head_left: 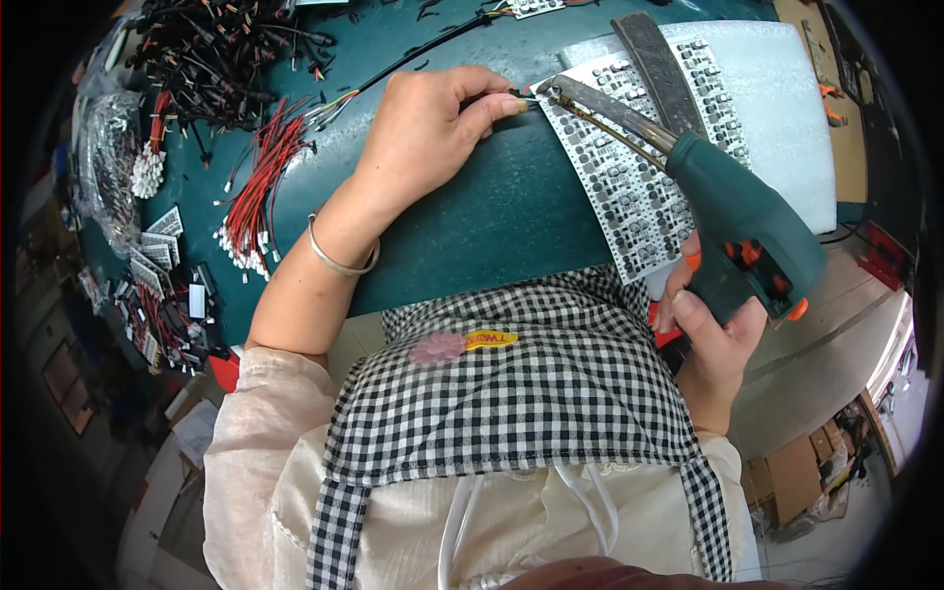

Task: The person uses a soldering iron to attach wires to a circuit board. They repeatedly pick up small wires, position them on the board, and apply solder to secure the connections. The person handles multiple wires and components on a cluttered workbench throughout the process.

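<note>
I see the left hand [428,133] pinching a thin, limp wire [413,59] at its tip; the right hand [713,339] clamps the iron [728,211], rigid, by its handle.

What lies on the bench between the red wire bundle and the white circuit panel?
In the head view, the left hand lies between the red wire bundle and white circuit panel.

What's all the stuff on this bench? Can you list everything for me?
Soldering gun: one, green, in the right hand, tip at the board.
Board: one, white panel of small parts, on the foam.
Foam: one, white, right of the mat.
Mat: one, dark green, centre.
Red wires: a bundle, left.
Black wires: a pile, top left.
Apron: one, black-and-white check.
Bracelet: one, silver, left wrist.
Left hand: pinches a wire end at the tip.
Right hand: grips the gun.
</note>
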`<state>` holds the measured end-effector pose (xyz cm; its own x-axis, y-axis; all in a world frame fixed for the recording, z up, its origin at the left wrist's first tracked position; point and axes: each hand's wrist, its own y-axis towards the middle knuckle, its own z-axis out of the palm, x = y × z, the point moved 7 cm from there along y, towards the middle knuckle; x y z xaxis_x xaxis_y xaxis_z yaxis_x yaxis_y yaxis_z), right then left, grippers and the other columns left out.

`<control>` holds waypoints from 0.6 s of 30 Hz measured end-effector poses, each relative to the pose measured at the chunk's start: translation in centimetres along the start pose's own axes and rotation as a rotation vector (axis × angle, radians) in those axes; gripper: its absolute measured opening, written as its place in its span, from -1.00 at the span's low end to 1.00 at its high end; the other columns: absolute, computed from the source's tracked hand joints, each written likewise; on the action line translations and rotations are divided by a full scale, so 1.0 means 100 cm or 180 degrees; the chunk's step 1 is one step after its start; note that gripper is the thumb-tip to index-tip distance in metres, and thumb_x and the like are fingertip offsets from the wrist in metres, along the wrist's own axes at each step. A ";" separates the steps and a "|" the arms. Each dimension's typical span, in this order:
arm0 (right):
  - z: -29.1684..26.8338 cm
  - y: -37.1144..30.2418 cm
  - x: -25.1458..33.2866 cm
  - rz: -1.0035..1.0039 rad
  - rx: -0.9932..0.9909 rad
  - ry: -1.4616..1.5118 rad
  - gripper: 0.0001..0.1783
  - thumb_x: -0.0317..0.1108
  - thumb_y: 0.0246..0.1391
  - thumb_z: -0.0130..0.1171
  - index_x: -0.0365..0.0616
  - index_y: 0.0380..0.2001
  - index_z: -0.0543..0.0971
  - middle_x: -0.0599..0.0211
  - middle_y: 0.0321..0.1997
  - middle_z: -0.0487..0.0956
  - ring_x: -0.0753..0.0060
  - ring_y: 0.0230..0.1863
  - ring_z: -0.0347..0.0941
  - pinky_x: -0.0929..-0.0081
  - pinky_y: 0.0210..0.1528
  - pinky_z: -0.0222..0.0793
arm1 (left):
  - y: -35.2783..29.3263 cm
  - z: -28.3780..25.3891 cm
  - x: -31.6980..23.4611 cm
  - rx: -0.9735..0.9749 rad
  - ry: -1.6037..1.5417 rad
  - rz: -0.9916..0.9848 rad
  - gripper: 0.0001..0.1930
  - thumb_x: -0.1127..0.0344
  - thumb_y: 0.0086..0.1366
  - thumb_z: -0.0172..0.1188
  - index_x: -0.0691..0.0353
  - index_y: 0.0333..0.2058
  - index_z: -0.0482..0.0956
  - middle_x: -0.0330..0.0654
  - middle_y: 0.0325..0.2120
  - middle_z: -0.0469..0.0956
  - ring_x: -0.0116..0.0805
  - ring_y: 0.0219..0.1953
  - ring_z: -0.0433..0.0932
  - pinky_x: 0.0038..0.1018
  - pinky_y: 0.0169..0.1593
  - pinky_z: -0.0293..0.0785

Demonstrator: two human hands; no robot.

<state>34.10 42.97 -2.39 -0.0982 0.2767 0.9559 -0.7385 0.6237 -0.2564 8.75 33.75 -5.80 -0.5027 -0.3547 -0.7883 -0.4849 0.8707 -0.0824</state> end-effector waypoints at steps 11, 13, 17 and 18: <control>0.002 0.002 0.001 0.0006 -0.0066 0.0100 -0.42 -0.60 -0.06 0.23 -0.47 0.06 0.30 -0.03 -0.17 0.50 0.50 -0.52 0.44 0.61 -0.54 0.41 | 0.000 -0.001 -0.002 -0.0120 0.0288 0.0303 -0.80 0.27 0.21 0.27 0.28 -0.29 0.66 -0.26 -0.69 0.52 -0.60 -0.64 0.44 -0.61 -0.52 0.35; -0.001 0.002 -0.002 0.0100 -0.0026 0.0067 -0.43 -0.61 -0.07 0.23 -0.46 0.05 0.30 -0.01 -0.19 0.50 0.50 -0.52 0.44 0.62 -0.54 0.41 | 0.000 -0.001 -0.002 -0.0111 0.0269 0.0268 -0.80 0.27 0.21 0.27 0.27 -0.28 0.66 -0.26 -0.69 0.53 -0.60 -0.64 0.45 -0.61 -0.52 0.36; 0.001 0.002 -0.003 0.0144 -0.0258 -0.0131 -0.39 -0.48 -0.08 0.24 -0.49 0.02 0.25 0.16 -0.49 0.42 0.50 -0.66 0.35 0.62 -0.65 0.32 | 0.001 0.000 0.000 -0.0052 0.0287 0.0181 -0.80 0.26 0.20 0.27 0.27 -0.28 0.66 -0.26 -0.69 0.54 -0.60 -0.64 0.45 -0.61 -0.52 0.36; 0.001 0.003 0.000 0.0088 -0.0333 -0.0124 -0.37 -0.43 -0.08 0.24 -0.51 0.02 0.24 0.19 -0.57 0.40 0.50 -0.70 0.32 0.61 -0.67 0.30 | 0.001 0.000 0.000 -0.0045 0.0285 0.0174 -0.80 0.26 0.20 0.27 0.26 -0.28 0.66 -0.26 -0.68 0.54 -0.59 -0.64 0.45 -0.61 -0.52 0.36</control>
<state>33.81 43.05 -2.44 -0.1449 0.2676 0.9526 -0.6617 0.6895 -0.2944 8.71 33.80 -5.82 -0.5903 -0.3364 -0.7337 -0.4648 0.8848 -0.0318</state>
